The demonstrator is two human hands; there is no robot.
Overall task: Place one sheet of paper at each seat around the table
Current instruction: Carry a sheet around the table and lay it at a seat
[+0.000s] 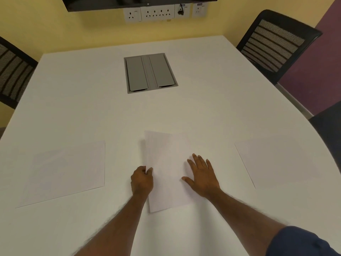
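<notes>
White table [184, 111], 3 paper sheets [167, 172], 2 hands.

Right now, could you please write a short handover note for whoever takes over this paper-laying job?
Left hand: pinching the left edge of the small stack of white paper sheets at the near middle.
Right hand: flat and open on that stack.
Done: single white sheet at near left, single white sheet at near right.
Left: the far places by the black mesh chairs show no paper on the white table.
</notes>
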